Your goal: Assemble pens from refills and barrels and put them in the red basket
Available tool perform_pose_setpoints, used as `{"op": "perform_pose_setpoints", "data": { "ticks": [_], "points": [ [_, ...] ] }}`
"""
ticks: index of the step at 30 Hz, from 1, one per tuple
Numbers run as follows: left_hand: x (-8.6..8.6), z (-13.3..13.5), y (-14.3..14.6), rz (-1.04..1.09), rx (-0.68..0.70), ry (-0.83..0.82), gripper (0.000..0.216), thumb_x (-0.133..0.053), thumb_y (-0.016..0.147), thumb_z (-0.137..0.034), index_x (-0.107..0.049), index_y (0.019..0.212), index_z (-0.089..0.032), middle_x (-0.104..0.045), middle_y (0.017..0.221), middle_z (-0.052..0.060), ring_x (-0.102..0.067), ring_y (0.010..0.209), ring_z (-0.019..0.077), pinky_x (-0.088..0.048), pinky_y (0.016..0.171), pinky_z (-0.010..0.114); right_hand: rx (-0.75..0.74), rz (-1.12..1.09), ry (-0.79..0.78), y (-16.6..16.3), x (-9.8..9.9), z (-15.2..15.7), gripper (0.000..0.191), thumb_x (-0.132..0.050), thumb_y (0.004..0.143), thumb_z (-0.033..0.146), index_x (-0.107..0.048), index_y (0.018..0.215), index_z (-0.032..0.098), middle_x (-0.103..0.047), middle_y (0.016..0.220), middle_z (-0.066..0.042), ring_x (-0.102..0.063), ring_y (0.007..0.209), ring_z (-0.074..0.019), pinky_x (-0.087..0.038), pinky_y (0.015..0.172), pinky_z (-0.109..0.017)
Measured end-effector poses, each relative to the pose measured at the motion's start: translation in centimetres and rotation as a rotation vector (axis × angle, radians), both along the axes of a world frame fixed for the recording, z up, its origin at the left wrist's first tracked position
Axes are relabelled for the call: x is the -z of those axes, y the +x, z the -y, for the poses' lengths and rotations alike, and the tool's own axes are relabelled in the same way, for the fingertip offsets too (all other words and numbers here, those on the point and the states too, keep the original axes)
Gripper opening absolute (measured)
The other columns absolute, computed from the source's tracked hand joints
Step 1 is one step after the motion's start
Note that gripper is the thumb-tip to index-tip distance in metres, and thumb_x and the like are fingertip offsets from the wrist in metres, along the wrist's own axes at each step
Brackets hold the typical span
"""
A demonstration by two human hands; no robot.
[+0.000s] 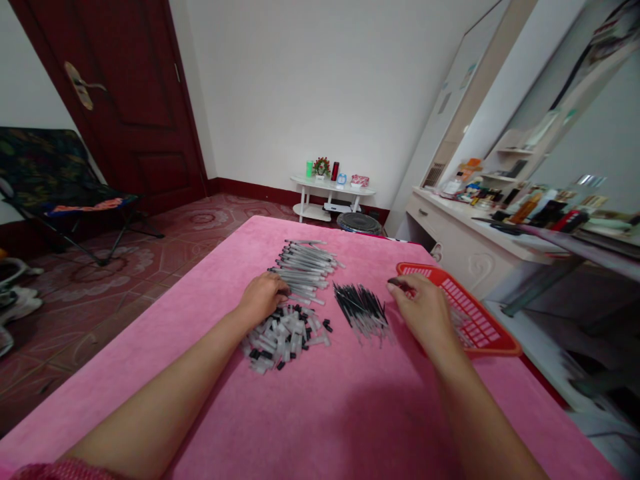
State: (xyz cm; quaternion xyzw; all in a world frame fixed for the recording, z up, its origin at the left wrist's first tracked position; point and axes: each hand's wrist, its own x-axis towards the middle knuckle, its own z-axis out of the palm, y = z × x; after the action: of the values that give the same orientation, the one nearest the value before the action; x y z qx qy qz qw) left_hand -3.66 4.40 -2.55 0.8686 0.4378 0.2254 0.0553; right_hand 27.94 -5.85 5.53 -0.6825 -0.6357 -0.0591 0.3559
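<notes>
Because the loose pen barrels (307,263) lie in a heap with nothing to hold them, I would judge that a careless drag of the left hand (263,293) could roll some of them across the pink tablecloth (325,413) towards the far edge. It could also push them into the pile of clear and black caps (285,337) and mix the two. The thin black refills (363,310) look just as easy to scatter if the right wrist sweeps over them.

The left hand is curled palm down, with its fingertips at the near end of the barrels and its heel touching the caps. Whether it grips a barrel I cannot tell. The right hand (425,310) has its fingers drawn together and seems to pinch a small dark piece (395,283) at the left rim of the red basket (480,327). The refills lie just beside it, between the two hands.
</notes>
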Motion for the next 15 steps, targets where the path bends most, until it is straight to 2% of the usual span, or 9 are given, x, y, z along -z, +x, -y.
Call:
{"op": "perform_pose_setpoints", "data": {
  "ticks": [3, 6, 9, 13, 15],
  "points": [
    [-0.4, 0.2, 0.2, -0.024, -0.015, 0.014, 0.010, -0.061, 0.073, -0.019, -0.069, 0.077, -0.023, -0.067, 0.081, 0.006, -0.056, 0.084, 0.0226, -0.040, 0.077, 0.032, -0.074, -0.018, -0.043, -1.6, 0.5, 0.0, 0.020, -0.055, 0.079, 0.029, -0.070, 0.082, 0.016, -0.068, 0.086, -0.007, -0.061, 0.078, -0.0185, -0.043, 0.075, -0.029],
    [-1.5, 1.2, 0.9, -0.041, -0.009, 0.079, 0.011, -0.058, 0.075, -0.016, -0.067, 0.080, -0.021, -0.067, 0.082, 0.006, -0.056, 0.084, 0.0222, -0.039, 0.077, 0.033, -0.178, -0.053, -0.082, -3.3, 1.1, 0.2, 0.017, -0.055, 0.079, 0.026, -0.069, 0.081, 0.016, -0.067, 0.083, -0.007, -0.060, 0.077, -0.0177, -0.043, 0.073, -0.028],
    [-3.1, 2.8, 2.1, -0.037, 0.057, 0.170, 0.014, -0.053, 0.079, -0.016, -0.065, 0.085, -0.020, -0.065, 0.085, 0.007, -0.054, 0.088, 0.0220, -0.038, 0.078, 0.034, -0.296, -0.096, -0.123, -5.1, 2.0, 0.4, 0.016, -0.055, 0.079, 0.024, -0.069, 0.085, 0.016, -0.066, 0.086, -0.006, -0.059, 0.079, -0.0174, -0.042, 0.073, -0.027],
    [-4.8, 4.7, 3.7, -0.054, 0.152, 0.263, 0.016, -0.050, 0.081, -0.014, -0.064, 0.089, -0.019, -0.063, 0.086, 0.007, -0.051, 0.089, 0.0220, -0.036, 0.077, 0.035, -0.385, -0.203, -0.192, -7.5, 3.4, 1.0, 0.026, -0.058, 0.079, 0.029, -0.065, 0.101, 0.016, -0.065, 0.095, -0.007, -0.058, 0.080, -0.0173, -0.042, 0.070, -0.026],
    [-5.1, 5.3, 4.1, -0.050, 0.190, 0.293, 0.019, -0.050, 0.082, -0.013, -0.064, 0.093, -0.019, -0.063, 0.086, 0.007, -0.050, 0.089, 0.0218, -0.034, 0.077, 0.035, -0.407, -0.244, -0.229, -8.4, 4.0, 1.2, 0.021, -0.055, 0.081, 0.031, -0.066, 0.092, 0.017, -0.065, 0.086, -0.006, -0.056, 0.075, -0.0164, -0.040, 0.066, -0.026]
  ]
}}
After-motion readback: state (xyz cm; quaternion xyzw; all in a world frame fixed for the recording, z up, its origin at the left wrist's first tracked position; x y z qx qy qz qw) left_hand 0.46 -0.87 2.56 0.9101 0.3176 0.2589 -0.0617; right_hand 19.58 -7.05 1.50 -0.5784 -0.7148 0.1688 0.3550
